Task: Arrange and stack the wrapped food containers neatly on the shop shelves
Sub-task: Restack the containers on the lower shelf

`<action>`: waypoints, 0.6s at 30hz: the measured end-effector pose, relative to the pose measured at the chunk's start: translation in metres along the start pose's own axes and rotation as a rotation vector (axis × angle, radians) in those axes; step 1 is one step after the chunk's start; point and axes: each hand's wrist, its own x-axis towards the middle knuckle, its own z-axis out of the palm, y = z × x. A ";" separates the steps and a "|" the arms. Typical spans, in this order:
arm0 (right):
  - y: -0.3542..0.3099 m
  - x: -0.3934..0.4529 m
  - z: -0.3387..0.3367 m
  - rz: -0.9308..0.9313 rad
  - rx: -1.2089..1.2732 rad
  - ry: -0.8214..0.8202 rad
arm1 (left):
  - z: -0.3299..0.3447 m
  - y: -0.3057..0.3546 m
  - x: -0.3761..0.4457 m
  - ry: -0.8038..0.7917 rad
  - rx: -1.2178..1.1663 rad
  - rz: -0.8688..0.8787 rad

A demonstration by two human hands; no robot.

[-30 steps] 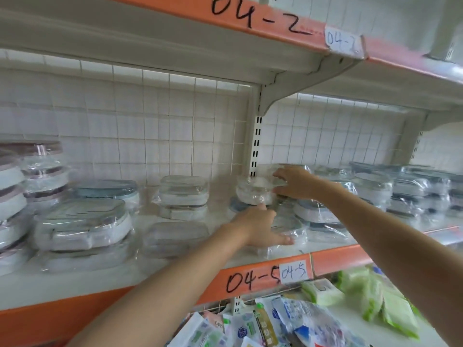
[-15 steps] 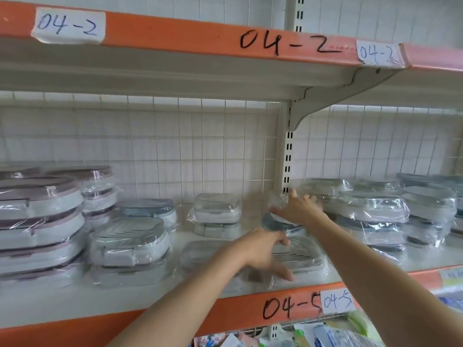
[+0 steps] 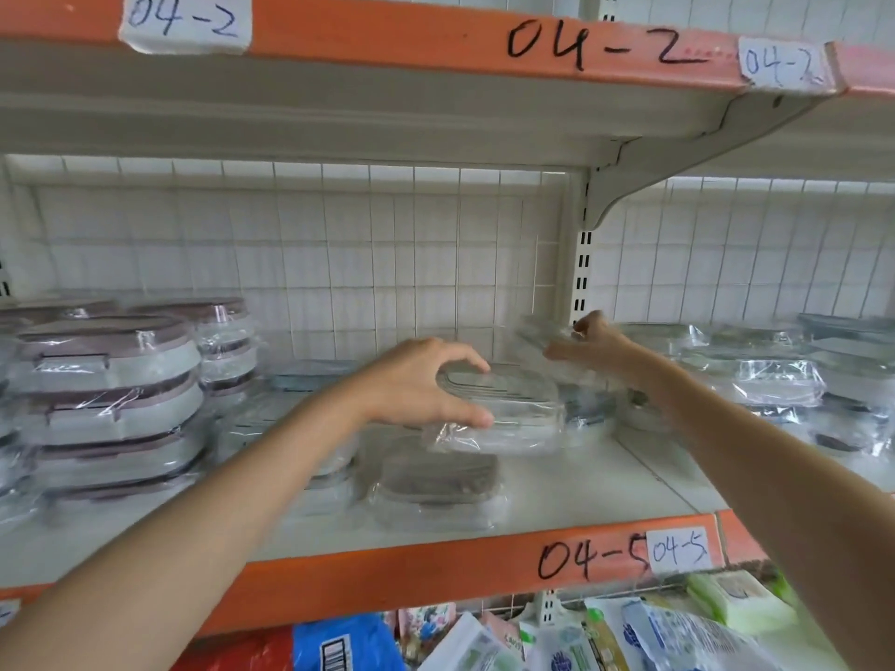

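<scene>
White shelf [image 3: 571, 491] with orange front lip marked 04-5. Wrapped dark-lidded container [image 3: 436, 486] lies near the front edge, mid-shelf. Left of it, a tall stack of purple-lidded containers [image 3: 106, 404]. Right of it, beyond the upright post [image 3: 583, 263], more wrapped containers [image 3: 770, 380] crowded together.

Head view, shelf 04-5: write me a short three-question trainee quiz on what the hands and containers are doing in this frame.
1. True or false: the left hand grips a wrapped container lifted clear of the shelf.
2. What lies on the shelf directly below that container? A) a dark-lidded container B) a bottle C) a cardboard box
3. Fill in: the right hand pinches a wrapped container beside the slotted ___.

Key: 1 true; 2 A; 3 upright.
</scene>
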 end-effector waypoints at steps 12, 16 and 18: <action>-0.067 0.031 0.052 -0.284 0.073 -0.068 | 0.003 -0.057 -0.031 -0.066 0.069 -0.159; -0.065 0.034 0.059 -0.372 0.179 -0.157 | 0.004 -0.059 -0.031 -0.076 0.064 -0.144; -0.067 0.034 0.061 -0.401 0.234 -0.183 | 0.004 -0.059 -0.032 -0.074 0.063 -0.138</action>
